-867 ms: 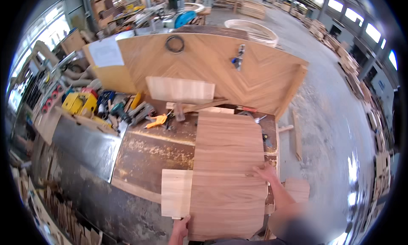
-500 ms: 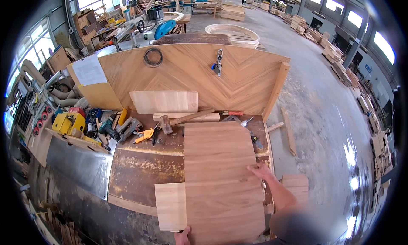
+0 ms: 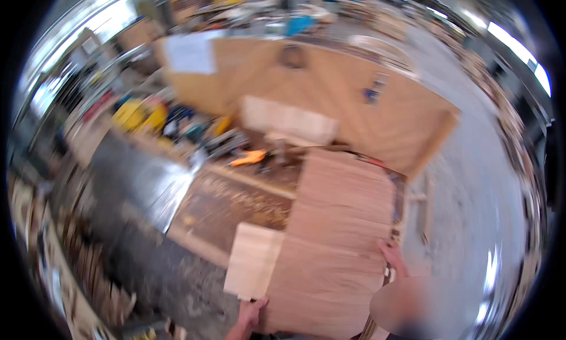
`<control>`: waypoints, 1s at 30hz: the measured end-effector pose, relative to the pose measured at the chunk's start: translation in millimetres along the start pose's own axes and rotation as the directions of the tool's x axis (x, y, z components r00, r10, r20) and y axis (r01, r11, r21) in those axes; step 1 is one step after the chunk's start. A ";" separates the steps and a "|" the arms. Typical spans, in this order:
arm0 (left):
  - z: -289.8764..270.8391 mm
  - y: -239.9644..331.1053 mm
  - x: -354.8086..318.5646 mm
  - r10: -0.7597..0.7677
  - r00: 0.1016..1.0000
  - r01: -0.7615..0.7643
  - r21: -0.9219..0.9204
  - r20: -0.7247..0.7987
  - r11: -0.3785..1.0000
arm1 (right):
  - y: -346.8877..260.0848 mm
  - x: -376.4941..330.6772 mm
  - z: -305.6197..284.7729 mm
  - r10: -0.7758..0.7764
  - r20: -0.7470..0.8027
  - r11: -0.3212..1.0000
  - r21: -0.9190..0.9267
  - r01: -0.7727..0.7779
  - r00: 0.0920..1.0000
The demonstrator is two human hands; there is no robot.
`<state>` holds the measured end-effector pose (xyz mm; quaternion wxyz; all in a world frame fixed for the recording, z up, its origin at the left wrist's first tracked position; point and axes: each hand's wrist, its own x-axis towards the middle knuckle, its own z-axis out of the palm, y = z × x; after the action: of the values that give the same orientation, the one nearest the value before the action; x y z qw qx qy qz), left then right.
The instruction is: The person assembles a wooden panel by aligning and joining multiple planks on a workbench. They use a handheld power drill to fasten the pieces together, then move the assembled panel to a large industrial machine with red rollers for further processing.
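Observation:
A large reddish-brown wooden panel [image 3: 336, 240] with clipped corners lies on the workbench [image 3: 230, 201], its near end reaching toward me. My left hand [image 3: 252, 312] is closed on the panel's near left edge, just below a small pale board [image 3: 253, 258] lying alongside it. At the panel's right edge, my right hand [image 3: 392, 256] is closed on the rim, its fingertips on the top face. The undersides of both grips are hidden, and motion blurs the view.
Behind the panel stands an upright veneered board [image 3: 330, 92]. A pale plank [image 3: 289, 121] leans against it. Left of the panel lie an orange tool [image 3: 248, 158], a mallet [image 3: 286, 151] and a yellow case [image 3: 130, 114]. A metal sheet [image 3: 138, 169] covers the bench's left part.
The view has swung left and tilted, so the bench appears shifted right and turned. My right hand has slid from the panel's face to its right edge. My left hand stays at the near left edge.

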<state>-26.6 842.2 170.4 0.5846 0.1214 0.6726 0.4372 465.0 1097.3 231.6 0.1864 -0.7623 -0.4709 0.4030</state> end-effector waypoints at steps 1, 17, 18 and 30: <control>0.3 9.1 -2.1 0.069 0.998 -0.069 0.060 -0.004 0.996 | -1.4 -2.4 1.7 -0.033 -0.047 0.999 -0.008 0.033 0.998; -261.6 44.3 2.6 0.260 0.958 -0.286 -0.433 -0.118 0.855 | -257.3 -109.5 218.2 -0.442 -0.045 0.894 -0.101 0.436 0.896; -288.2 45.6 3.3 0.288 0.949 -0.315 -0.473 -0.131 0.823 | -279.3 -121.7 246.8 -0.433 -0.045 0.900 -0.077 0.429 0.900; -561.8 91.0 15.5 0.172 0.860 -0.474 -0.627 -0.480 0.618 | -553.9 -219.1 582.1 -0.660 0.302 0.705 -0.067 0.706 0.688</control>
<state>-564.2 655.6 189.4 0.3538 -0.0848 0.5069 0.7815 -360.0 1121.3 342.9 0.1925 -0.4858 -0.7751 0.3551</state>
